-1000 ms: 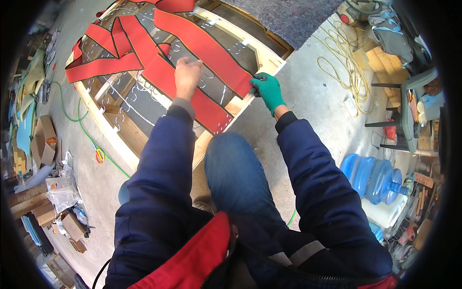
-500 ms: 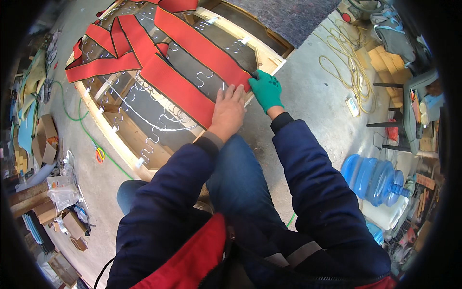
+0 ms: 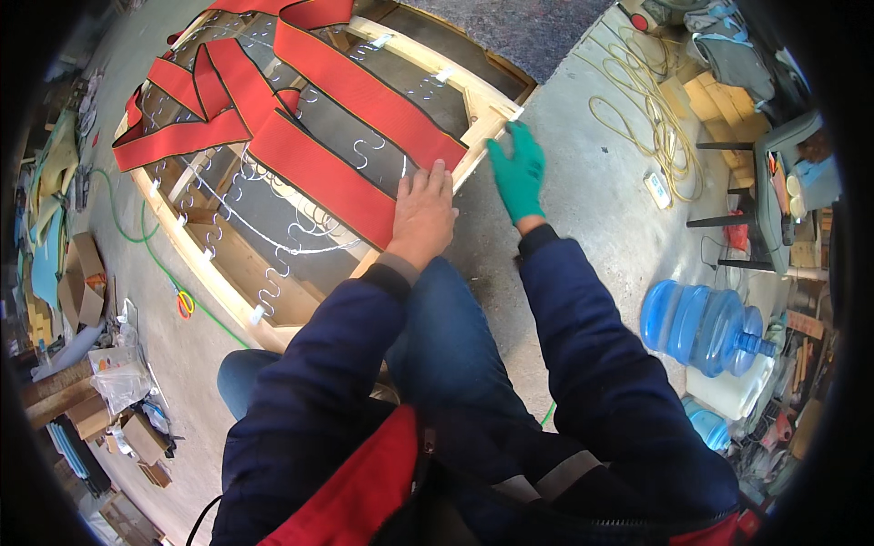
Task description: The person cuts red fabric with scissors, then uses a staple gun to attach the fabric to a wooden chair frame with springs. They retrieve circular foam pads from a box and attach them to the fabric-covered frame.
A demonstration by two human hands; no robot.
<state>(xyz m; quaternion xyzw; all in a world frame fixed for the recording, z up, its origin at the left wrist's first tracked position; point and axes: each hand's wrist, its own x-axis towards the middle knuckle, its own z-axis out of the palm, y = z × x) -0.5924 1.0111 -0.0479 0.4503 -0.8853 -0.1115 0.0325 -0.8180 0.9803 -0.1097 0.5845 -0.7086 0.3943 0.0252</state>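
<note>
Red webbing strap (image 3: 323, 173) with dark edges and thin yellow lines runs over a wooden frame (image 3: 214, 285), in loose folds at the far left. My bare left hand (image 3: 423, 214) lies flat on the strap's near end at the frame's near rail, fingers stretched forward. My right hand (image 3: 519, 173), in a green glove, hovers just off the frame's right corner; its fingers are extended and nothing shows in it. Wavy metal springs (image 3: 271, 287) and a white cord (image 3: 241, 217) span the frame's inside. Beneath my left palm, the strap is hidden.
Grey felt (image 3: 528, 32) lies beyond the frame. Coiled yellow hose (image 3: 642, 109), a chair (image 3: 774, 196) and blue water jugs (image 3: 696, 328) stand to the right. Scissors (image 3: 185, 304) and a green hose (image 3: 164, 266) lie on the floor at left, near cardboard boxes (image 3: 82, 282).
My right hand has let go of the strap's end at the frame corner and moved a little right, its fingers opening out. My left hand stays on the strap. The view has shifted slightly.
</note>
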